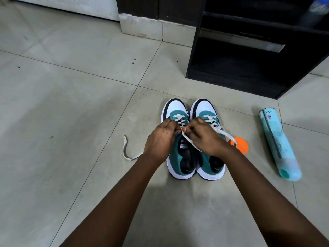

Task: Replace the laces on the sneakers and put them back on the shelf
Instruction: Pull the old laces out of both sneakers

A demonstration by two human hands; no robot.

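Note:
Two teal, white and black sneakers stand side by side on the tiled floor, toes pointing away from me: the left sneaker (175, 107) and the right sneaker (204, 106). Both hands meet over the left sneaker's lacing. My left hand (160, 139) pinches the white lace (127, 154), whose free end trails out to the left on the floor. My right hand (204, 136) pinches the same lace's other part near the tongue. The right sneaker carries white laces (210, 120), with one end running off to the right.
A dark shelf unit (249, 56) with open compartments stands behind the sneakers at the right. A pale teal bottle (277, 145) lies on the floor to the right. An orange round object (241, 145) sits beside the right sneaker. Open tile floor spreads to the left.

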